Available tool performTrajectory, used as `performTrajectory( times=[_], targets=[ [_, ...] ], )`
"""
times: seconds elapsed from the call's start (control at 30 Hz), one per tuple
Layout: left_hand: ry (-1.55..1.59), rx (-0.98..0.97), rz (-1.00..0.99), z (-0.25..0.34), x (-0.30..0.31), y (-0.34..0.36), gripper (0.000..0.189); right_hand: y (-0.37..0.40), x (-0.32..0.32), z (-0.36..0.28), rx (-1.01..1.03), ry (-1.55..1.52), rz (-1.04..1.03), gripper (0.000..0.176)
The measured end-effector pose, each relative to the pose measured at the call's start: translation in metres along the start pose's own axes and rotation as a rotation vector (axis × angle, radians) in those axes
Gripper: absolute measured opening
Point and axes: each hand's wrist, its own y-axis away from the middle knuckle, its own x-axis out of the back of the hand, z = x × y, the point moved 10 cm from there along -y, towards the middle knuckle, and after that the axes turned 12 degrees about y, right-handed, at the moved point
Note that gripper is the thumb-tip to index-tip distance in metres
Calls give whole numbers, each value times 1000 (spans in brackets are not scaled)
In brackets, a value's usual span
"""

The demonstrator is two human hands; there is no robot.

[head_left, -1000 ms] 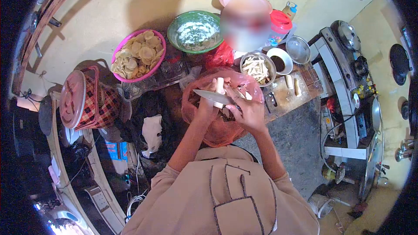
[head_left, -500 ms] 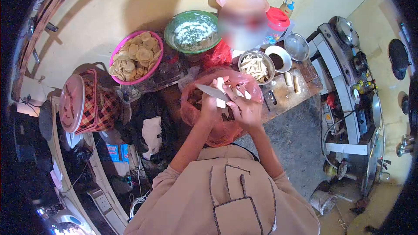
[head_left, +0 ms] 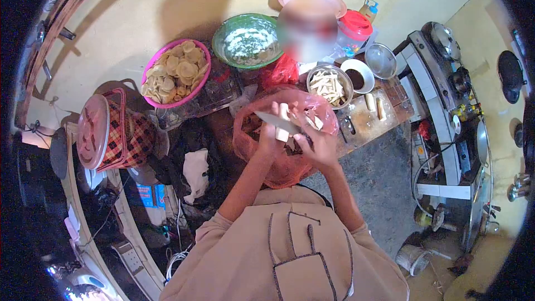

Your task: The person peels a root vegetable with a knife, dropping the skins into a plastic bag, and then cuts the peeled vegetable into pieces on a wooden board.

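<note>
My left hand [head_left: 269,138] is closed around an upright white stick of peeled root [head_left: 283,112], its exact kind not clear. My right hand [head_left: 321,149] grips a knife [head_left: 275,121], whose blade lies across the white stick and points to the left. More white pieces [head_left: 315,122] show by the right fingers. Both hands are over an open red plastic bag [head_left: 244,147] with dark brown scraps inside. The knife's handle is hidden in the right hand.
Beyond the bag are a steel bowl of white sticks [head_left: 327,85], a white bowl of dark contents [head_left: 356,76] and a sieve [head_left: 381,60]. A wooden board [head_left: 365,122] bears two pale pieces. A pink basin of round slices [head_left: 177,72] and a green basin [head_left: 247,40] stand left; a stove [head_left: 432,78] stands right.
The knife blade has shifted slightly down and right across the white stick. The stick now stands more upright, and both hands keep their hold.
</note>
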Motion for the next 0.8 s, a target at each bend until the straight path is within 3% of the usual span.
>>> performTrajectory(
  times=[0.1,0.5,0.6,0.7,0.8],
  targets=[
    [-134,-13,-82,6,-12,6,46,1,-12,3,7,158,-156,49],
    [-232,34,-112,4,-13,9,43,-1,2,-1,70,197,-6,51],
    [-167,199,-172,-7,-9,5,43,-3,1,-1,54,230,-12,49],
    [-99,188,-191,-7,-12,9,38,-5,0,2,79,157,96,46],
    [-147,119,-250,1,-16,6,36,-7,-6,3,27,200,77,42]
  ],
)
